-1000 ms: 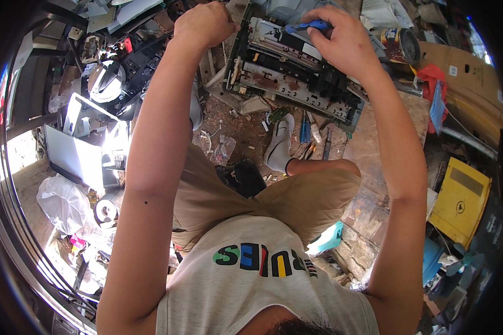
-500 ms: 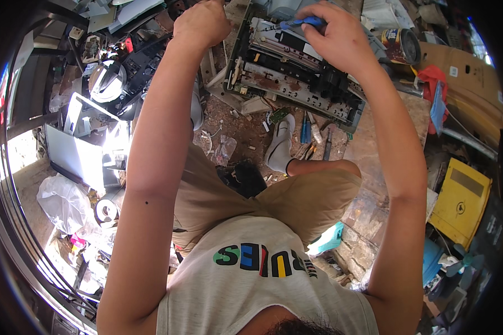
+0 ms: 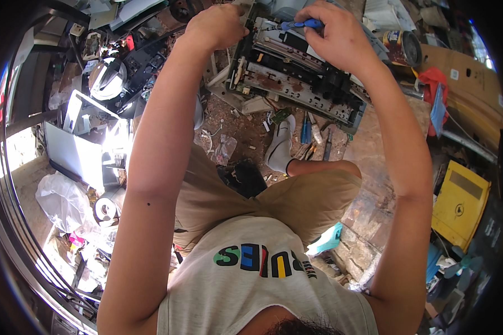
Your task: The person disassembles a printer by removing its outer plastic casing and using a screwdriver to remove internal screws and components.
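A partly stripped printer [image 3: 288, 84] with a metal frame, rollers and black plastic parts lies on the ground ahead of me. My right hand [image 3: 341, 33] is closed round the blue handle of a screwdriver [image 3: 307, 23]. The screwdriver's shaft points left over the printer's upper part, and the tip seems to meet the frame there. My left hand [image 3: 221, 26] is at the printer's far left edge, with its fingers curled and their tips mostly hidden. Whether it grips the frame or some small part cannot be made out.
Several hand tools [image 3: 313, 134] lie by my shoe [image 3: 281, 142] among scraps. To the right are a tin can [image 3: 402, 47], a cardboard box [image 3: 464, 84] and a yellow panel [image 3: 461, 198]. Dismantled parts [image 3: 109, 78] and a clear plastic bag [image 3: 61, 201] crowd the left side.
My left hand has moved right and slightly nearer, up to the printer's left edge. My right hand stays almost in place with the screwdriver.
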{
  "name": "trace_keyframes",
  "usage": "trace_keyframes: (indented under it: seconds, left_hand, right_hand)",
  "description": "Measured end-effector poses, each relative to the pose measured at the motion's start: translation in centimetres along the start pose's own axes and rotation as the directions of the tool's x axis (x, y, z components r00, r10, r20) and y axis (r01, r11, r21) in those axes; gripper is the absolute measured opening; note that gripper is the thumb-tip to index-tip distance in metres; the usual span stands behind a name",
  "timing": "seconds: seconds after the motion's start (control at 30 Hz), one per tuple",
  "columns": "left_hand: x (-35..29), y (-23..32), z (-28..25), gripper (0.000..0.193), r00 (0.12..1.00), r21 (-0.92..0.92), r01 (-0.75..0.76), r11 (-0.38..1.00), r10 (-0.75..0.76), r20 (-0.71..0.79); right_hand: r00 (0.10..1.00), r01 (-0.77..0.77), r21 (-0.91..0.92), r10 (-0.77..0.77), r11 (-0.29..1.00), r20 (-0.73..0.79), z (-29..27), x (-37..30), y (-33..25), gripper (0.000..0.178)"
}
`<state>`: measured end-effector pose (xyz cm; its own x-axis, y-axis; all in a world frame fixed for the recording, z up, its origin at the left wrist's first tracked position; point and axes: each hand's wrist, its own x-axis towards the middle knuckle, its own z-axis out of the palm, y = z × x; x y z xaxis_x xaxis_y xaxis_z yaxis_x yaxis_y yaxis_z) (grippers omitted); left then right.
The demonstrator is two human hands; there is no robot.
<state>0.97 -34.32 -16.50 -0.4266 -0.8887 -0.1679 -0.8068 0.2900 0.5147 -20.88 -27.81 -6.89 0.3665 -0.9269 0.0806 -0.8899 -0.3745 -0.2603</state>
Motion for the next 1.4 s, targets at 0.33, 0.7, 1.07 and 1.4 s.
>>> trace_keyframes:
  seconds: [0.33, 0.7, 1.07, 1.4]
  left_hand:
    - [-0.3, 1.0, 2.0, 0.073, 0.985, 0.010, -0.110, 0.994, 0.107, 0.136]
    - [0.0, 0.9, 2.7, 0.072, 0.990, 0.030, -0.107, 0.994, 0.104, 0.098]
    - [-0.6, 0.5, 2.9, 0.055, 0.969, -0.022, -0.206, 0.978, 0.201, -0.142]
    - [1.5, 0.1, 2.7, 0.031, 0.911, -0.257, -0.406, 0.877, 0.367, -0.186]
  right_hand:
    - [0.923, 0.060, -0.376, 0.092, 0.925, 0.374, -1.2, 7.1, -3.6, 0.025]
    - [0.625, 0.504, -0.524, 0.129, 0.686, 0.770, -0.8, 10.5, -5.3, 0.025]
    - [0.745, 0.608, -0.260, -0.426, 0.750, 0.514, -1.0, 8.9, -3.7, 0.021]
    - [0.962, 0.273, -0.099, -0.268, 0.957, 0.062, 0.0, 4.5, -2.7, 0.033]
